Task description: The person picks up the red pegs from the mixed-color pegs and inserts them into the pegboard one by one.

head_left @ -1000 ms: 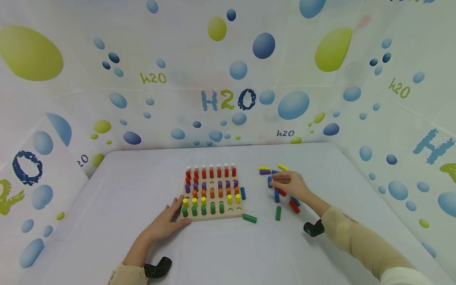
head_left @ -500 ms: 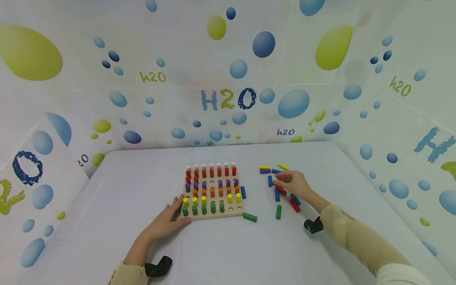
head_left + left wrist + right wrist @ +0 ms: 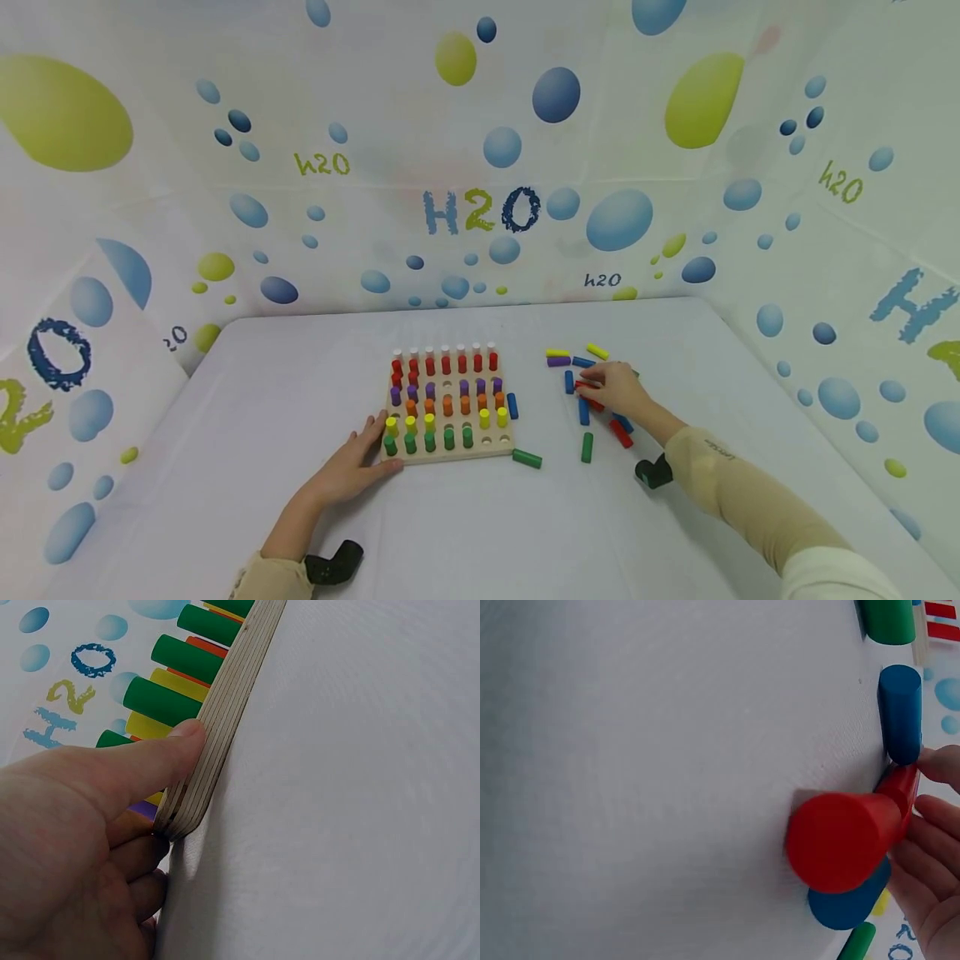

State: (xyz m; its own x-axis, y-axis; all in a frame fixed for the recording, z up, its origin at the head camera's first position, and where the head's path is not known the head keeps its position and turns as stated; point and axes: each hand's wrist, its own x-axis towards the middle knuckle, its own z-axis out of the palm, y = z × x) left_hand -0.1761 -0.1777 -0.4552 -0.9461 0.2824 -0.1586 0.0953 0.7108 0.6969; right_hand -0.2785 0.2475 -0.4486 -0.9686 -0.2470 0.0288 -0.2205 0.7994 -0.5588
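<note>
A wooden pegboard point(image 3: 450, 456) carries rows of white, red, purple, orange, yellow and green pegs. My left hand point(image 3: 347, 468) grips its near left corner; in the left wrist view the thumb point(image 3: 161, 761) presses the front edge while the fingers bend round the side. To the right, over loose pegs, my right hand point(image 3: 621, 390) pinches a red peg point(image 3: 586, 384) between thumb and fingertips. Another red peg point(image 3: 595, 405) and a blue peg point(image 3: 583, 412) lie just below those fingers. In the right wrist view a nearer red peg point(image 3: 836, 844) partly covers the blue one behind it.
Yellow pegs point(image 3: 597, 352) and a purple peg point(image 3: 558, 362) lie behind the right hand. A blue peg point(image 3: 512, 406) sits beside the board's right edge, with a green peg point(image 3: 527, 458) off its near right corner. A second green peg point(image 3: 587, 447) lies nearer me.
My right hand has shifted slightly among the loose pegs, its fingertips moving a little right and down onto the red peg. The left hand and pegboard stay put.
</note>
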